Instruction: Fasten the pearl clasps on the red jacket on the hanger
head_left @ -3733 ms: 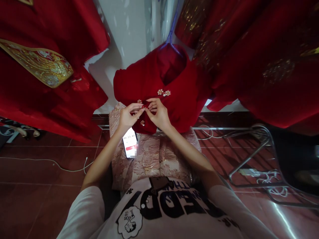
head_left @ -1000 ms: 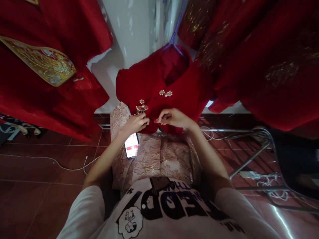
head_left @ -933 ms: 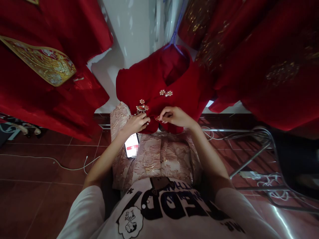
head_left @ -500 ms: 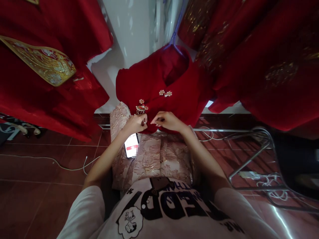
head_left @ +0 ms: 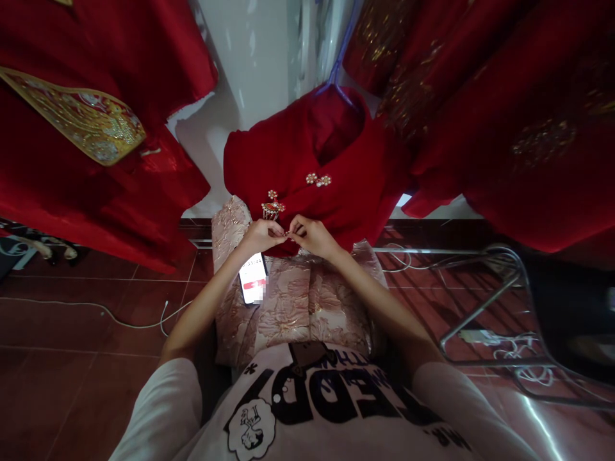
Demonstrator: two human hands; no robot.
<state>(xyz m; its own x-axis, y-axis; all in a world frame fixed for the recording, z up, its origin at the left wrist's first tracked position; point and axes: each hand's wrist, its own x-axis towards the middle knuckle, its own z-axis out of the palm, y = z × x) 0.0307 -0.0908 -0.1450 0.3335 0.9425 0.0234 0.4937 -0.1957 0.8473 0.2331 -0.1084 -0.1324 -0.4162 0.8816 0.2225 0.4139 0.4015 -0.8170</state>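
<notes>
A red garment (head_left: 336, 211) hangs from a purple hanger (head_left: 335, 77), its lower part over the pink patterned fabric (head_left: 288, 301) on my lap. Flower-shaped pearl ornaments (head_left: 319, 180) and a fan-shaped ornament with tassels (head_left: 272, 208) are on its front. My left hand (head_left: 266, 235) is closed in a pinch just below the fan ornament. Fingertip to fingertip with it, my right hand (head_left: 307, 235) pinches too. Something tiny shows between them at the garment's lower part, too small to name.
A lit phone (head_left: 253, 282) lies on the pink fabric beside my left wrist. Red garments with gold decoration (head_left: 96, 128) hang at both sides. To the right stands a metal-framed chair (head_left: 519, 307), with white cables (head_left: 526, 365) on the tiled floor.
My right hand has moved left and its fingertips now meet those of my left hand. The left fingers have stretched toward the right. The pink fabric's right edge shows more.
</notes>
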